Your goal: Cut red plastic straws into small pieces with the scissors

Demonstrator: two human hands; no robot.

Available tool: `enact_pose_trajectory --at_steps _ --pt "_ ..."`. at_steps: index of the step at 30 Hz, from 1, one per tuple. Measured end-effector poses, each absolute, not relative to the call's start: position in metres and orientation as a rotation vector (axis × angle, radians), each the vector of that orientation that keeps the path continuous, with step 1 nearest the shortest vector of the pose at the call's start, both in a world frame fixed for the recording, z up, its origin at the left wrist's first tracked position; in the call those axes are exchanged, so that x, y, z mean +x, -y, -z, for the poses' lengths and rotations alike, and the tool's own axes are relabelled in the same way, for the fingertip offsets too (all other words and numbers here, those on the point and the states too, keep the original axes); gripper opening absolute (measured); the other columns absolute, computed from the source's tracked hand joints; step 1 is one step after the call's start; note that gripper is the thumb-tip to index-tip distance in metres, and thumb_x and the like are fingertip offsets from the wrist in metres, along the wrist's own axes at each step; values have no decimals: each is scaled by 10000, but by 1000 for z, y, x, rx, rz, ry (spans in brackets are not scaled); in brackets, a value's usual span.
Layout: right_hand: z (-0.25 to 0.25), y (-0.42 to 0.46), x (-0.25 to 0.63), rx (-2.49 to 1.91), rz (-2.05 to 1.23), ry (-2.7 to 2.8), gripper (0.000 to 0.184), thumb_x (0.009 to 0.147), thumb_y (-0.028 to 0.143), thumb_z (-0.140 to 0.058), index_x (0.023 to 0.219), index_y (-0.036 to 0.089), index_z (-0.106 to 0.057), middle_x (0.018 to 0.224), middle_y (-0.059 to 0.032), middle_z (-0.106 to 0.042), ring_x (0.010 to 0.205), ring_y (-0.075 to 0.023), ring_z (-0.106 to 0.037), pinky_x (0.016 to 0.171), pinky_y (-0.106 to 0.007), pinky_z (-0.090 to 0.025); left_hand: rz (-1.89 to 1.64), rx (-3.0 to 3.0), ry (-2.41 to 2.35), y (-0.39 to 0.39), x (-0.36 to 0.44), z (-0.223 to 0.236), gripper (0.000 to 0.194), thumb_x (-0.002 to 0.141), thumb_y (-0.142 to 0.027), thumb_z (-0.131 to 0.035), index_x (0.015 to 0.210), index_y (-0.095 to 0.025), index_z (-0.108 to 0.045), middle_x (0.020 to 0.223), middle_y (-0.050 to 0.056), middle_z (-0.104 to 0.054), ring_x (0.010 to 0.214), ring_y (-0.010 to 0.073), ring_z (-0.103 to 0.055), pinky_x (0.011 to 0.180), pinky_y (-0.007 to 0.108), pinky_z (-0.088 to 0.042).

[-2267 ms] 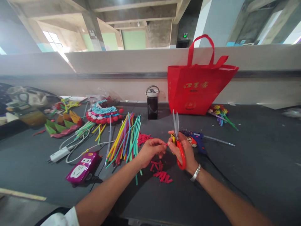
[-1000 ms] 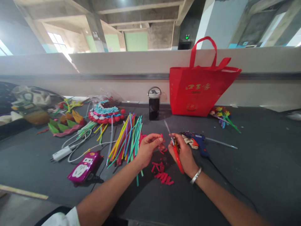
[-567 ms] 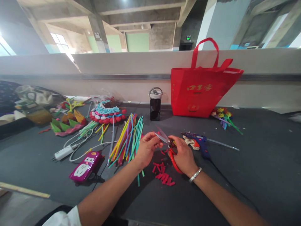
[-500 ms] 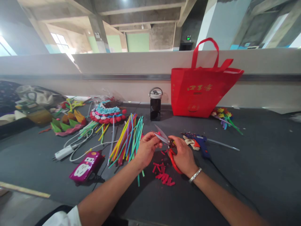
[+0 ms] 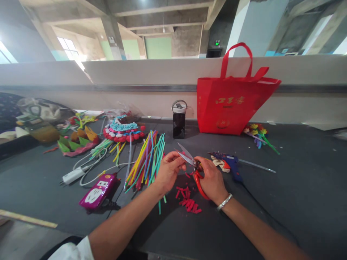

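My right hand (image 5: 213, 178) grips a pair of scissors (image 5: 199, 184) by its red handles, and the blades are parted, pointing up and left. Close to the blades, my left hand (image 5: 170, 171) is closed in a pinch on what looks like a red strip, mostly hidden by the fingers; a small red bit shows between the blades. Below both hands lies a loose pile of short cut red pieces (image 5: 189, 204). Beside my left forearm rests a bundle of colourful fuzzy stems (image 5: 146, 159).
A purple power socket (image 5: 99, 191) and a white charger (image 5: 73, 176) with cable lie left. Behind them are a beaded blue-and-red craft piece (image 5: 124, 127) and a leafy paper craft (image 5: 78, 142). A dark tumbler (image 5: 179, 124), red bag (image 5: 233, 104) and blue glue gun (image 5: 235, 169) stand or lie beyond my hands.
The scissor blades have shifted very slightly, staying parted near my left fingertips. Both hands keep almost the same place, and the red pile looks unchanged.
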State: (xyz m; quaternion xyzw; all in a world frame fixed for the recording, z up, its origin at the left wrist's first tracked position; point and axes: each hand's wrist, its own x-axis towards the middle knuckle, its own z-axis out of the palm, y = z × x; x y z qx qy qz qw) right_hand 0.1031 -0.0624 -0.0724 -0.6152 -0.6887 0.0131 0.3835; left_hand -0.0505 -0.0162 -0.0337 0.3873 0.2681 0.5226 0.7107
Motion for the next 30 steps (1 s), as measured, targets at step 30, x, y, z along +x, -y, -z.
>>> enact_pose_trajectory --at_steps 30 --pt "71 64 102 -1581 31 1772 394 738 105 -555 1117 208 -592 900 -38 -662 833 -205 -601 750 -301 -450 -1159 821 -524 16 -50 37 202 624 -188 -798 717 -145 -624 678 -5 -661 559 79 -586 528 183 -447"
